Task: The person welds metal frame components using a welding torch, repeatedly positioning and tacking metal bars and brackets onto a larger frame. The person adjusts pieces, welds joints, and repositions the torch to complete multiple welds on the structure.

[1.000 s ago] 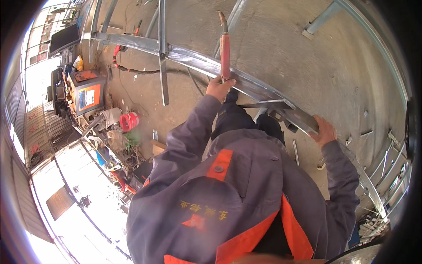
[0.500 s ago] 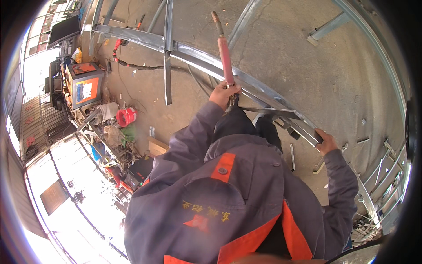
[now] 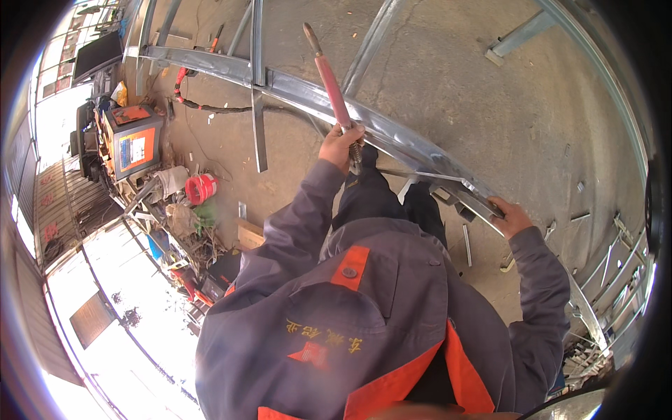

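Note:
My left hand (image 3: 338, 145) is closed round the lower end of a welding torch (image 3: 332, 87) with a red handle. Its brownish metal tip points up and away to the left, and a coiled spring shows below my fist. The torch crosses above a long galvanized steel beam (image 3: 413, 145) of a frame. On the right, my right hand (image 3: 512, 218) grips the end of a metal bar (image 3: 477, 201) along that beam, its fingers partly hidden. A short crosspiece (image 3: 259, 133) sticks out from the beam to the left of the torch.
A grey and orange machine box (image 3: 136, 143) stands at left, near a red bucket (image 3: 201, 187) and piled clutter. A dark cable (image 3: 231, 109) runs across the concrete floor. Further frame members (image 3: 371, 45) extend away. Loose metal offcuts (image 3: 467, 245) lie at right.
My left hand has shifted left with the torch, whose tip now leans further left. My right hand stays on the bar, slightly higher and further left in view. The whole view has shifted a little.

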The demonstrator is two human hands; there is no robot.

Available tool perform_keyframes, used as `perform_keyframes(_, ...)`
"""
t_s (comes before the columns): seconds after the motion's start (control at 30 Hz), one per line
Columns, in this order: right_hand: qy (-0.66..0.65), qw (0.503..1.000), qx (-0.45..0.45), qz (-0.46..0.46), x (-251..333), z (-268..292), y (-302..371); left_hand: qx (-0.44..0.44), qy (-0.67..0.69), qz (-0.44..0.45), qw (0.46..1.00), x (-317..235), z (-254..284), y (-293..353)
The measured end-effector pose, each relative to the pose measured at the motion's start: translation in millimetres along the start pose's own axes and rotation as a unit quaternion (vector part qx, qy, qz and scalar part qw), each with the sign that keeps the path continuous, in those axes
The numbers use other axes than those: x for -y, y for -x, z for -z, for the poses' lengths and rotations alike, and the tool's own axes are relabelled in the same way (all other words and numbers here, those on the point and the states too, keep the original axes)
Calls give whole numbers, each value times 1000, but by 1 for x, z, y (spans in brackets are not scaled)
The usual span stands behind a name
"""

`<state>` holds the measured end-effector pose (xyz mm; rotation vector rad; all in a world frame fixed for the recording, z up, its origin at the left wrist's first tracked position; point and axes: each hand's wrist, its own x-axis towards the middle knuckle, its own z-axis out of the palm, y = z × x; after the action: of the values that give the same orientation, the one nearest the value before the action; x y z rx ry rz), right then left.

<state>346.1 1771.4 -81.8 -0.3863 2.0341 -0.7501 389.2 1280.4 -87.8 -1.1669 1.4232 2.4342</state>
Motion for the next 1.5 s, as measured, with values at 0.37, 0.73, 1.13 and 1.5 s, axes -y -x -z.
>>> perform_keyframes(0.37, 248, 954, -153, 66, 6, -52, 4, 26, -276, 44, 960, -29, 22, -19)
perform_keyframes(0.73, 264, 940, -208, 64, 24, -59, 2, 75, -356, 45, 930, -32, 30, -37)
perform_keyframes(1.13, 233, 944, -232, 37, 41, -71, 1, 34, -310, 5, 950, -23, 20, -22)
perform_keyframes(1.5, 198, 953, -229, -11, 55, -67, 4, 4, -326, 0, 945, -35, 14, 19)
